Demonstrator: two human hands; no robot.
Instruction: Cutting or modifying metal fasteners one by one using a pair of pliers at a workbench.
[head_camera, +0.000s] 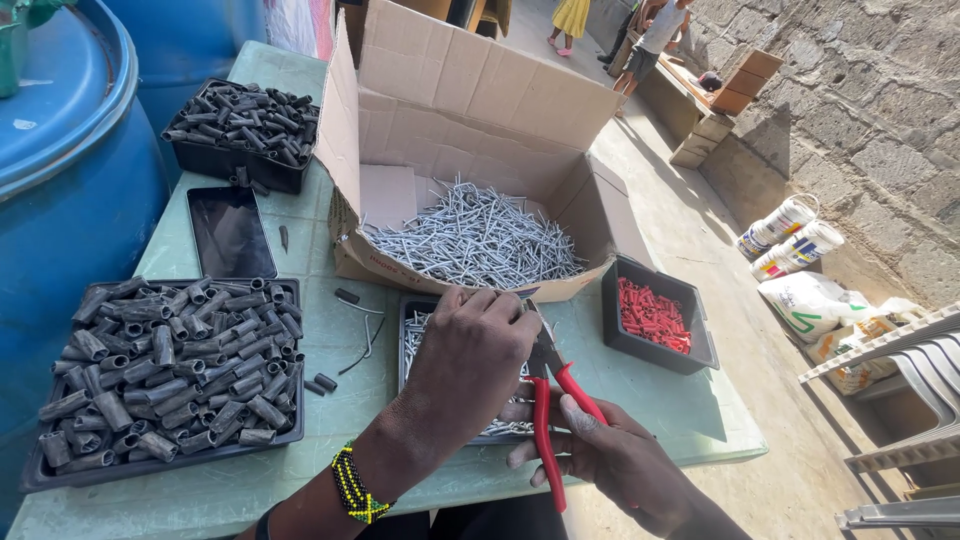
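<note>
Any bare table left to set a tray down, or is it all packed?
Bare green tabletop lies at the near right corner, in front of the black tray of red plugs. A thinner strip runs between the big black tray of dark tubes and the small tray of grey pins, littered with loose bits. Crowded around the cardboard box and both hands, left and right.

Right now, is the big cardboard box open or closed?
Open. The cardboard box has its flaps folded up and out, and the pile of grey metal pins inside shows.
</note>
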